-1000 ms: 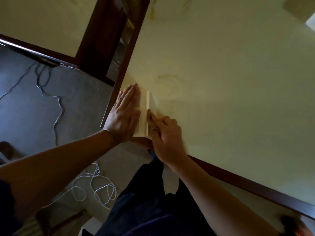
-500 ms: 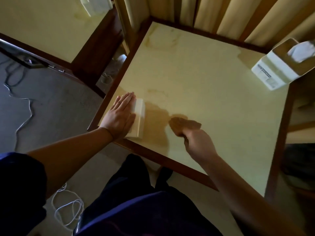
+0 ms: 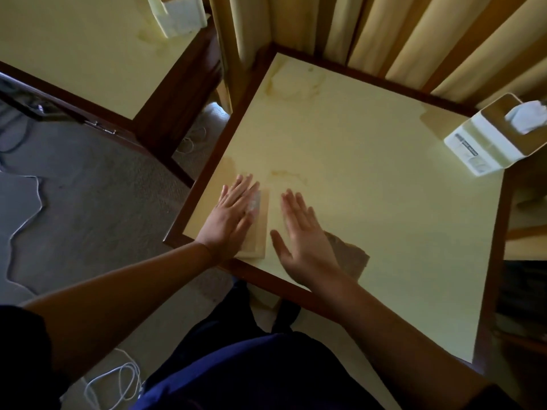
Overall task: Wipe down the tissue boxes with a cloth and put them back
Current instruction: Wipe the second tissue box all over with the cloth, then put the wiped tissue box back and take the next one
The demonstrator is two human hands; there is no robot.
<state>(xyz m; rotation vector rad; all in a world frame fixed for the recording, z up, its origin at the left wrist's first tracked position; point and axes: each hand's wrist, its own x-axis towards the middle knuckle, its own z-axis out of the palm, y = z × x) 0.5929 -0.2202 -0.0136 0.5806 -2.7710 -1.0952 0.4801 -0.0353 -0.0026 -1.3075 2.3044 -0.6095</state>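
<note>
Head camera view, looking down at a square table (image 3: 370, 179) with a pale yellow top and a dark wooden rim. The person's left hand (image 3: 232, 216) lies flat, fingers straight, on a low cream tissue box (image 3: 258, 232) that sits at the near left corner of the table. The right hand (image 3: 302, 235) is just beside that box on its right, fingers straight and spread, thumb out, holding nothing; whether the palm touches the tabletop cannot be told. A brown cloth (image 3: 349, 255) lies on the table, partly hidden under the right hand's outer edge and wrist. At the far right corner stands a second, taller white tissue box (image 3: 485, 146) with a tissue (image 3: 528, 116) sticking out of its brown top. Behind the table hang beige curtains (image 3: 384, 34). To the left stands another yellow-topped table (image 3: 74, 54), with grey carpet (image 3: 74, 202) and loose white cables (image 3: 118, 383) below.
</note>
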